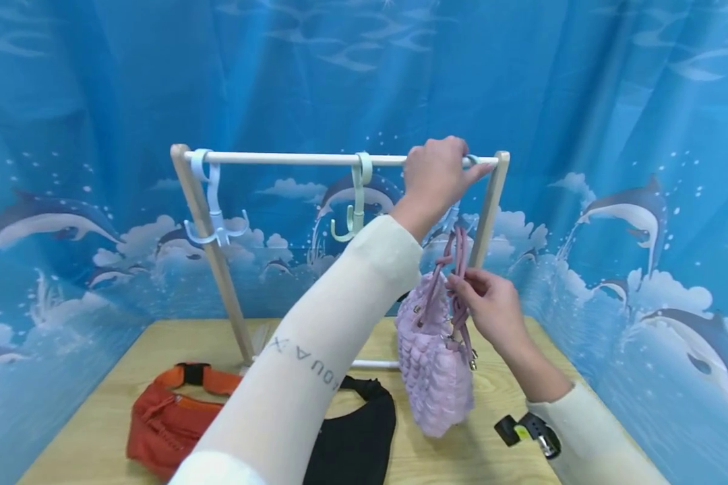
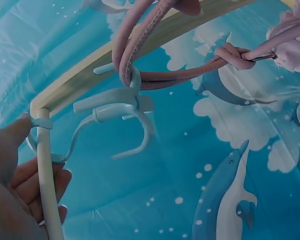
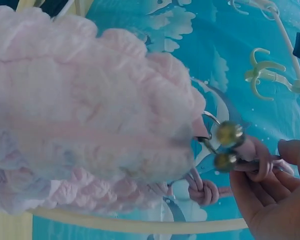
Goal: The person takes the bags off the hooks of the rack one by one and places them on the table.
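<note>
At the right end of the white rail [image 1: 291, 158], my left hand [image 1: 435, 172] grips the top of a pale blue hook [image 2: 115, 102], its thumb on the curled end and its fingers behind the rail. One prong of this hook carries the looped pink strap [image 2: 180, 79] of a puffy pink handbag [image 1: 433, 377]. Lower down, my right hand [image 1: 491, 306] pinches the knotted pink strap beside the bag's opening. Gold-coloured metal ends [image 3: 229, 134] dangle near those fingertips. The bag hangs tilted in front of the rack.
Two more hooks hang on the rail, a pale blue one [image 1: 217, 225] at left and a pale green one [image 1: 356, 202] mid-rail. On the wooden table [image 1: 497, 444] lie a red-orange waist bag [image 1: 172, 421] and a black bag [image 1: 360, 431], partly behind my left sleeve.
</note>
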### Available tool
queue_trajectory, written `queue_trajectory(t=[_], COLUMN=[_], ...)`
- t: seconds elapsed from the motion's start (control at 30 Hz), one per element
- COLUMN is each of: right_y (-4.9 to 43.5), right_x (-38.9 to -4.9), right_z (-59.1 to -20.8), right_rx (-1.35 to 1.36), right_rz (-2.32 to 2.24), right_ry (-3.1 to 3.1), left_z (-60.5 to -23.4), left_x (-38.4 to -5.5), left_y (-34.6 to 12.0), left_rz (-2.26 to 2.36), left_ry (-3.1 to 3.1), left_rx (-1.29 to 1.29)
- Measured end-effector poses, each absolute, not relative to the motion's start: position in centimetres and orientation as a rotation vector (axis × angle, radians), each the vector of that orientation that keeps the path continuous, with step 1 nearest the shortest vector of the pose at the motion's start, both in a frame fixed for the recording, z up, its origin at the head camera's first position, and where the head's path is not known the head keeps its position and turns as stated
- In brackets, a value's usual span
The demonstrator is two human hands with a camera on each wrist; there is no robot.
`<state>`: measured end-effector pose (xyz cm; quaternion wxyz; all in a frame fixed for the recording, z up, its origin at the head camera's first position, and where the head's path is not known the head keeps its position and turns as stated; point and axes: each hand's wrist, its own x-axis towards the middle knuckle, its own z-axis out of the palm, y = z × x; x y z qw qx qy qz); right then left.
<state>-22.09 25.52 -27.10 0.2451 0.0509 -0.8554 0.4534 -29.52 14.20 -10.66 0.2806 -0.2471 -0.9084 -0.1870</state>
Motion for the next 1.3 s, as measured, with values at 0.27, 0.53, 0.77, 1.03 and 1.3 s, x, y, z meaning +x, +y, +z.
queue_trajectory(t=[0.27,0.53,0.77,1.03,1.3], right_y=[26.5,27.0,26.9,27.2,26.9], right_x=[-22.0,-21.8,-21.7,-21.4,-21.3], right_z=[-27.4,-27.7,-27.2,-26.5,-24.1], right_rx=[0.080,0.065,0.089,0.097,0.129], right_rz=[1.239,1.199,1.114,1.154,1.080], right_ry=[-2.344,-2.348,-2.358,-2.348,-2.300], left_z=[-10.3,-9.3,-8.4,-8.6,-8.4], left_x=[-29.4,-29.1,-29.0,-28.9,-29.0], left_y=[14.9,15.7,15.9,15.8,16.0], left_rz=[-0.554,-0.590,-0.702,-0.665,-0.621], left_ry=[-2.480,-2.586,-2.633,-2.617,-2.605], left_rx=[-0.744,-0.848,-0.829,-0.824,-0.818])
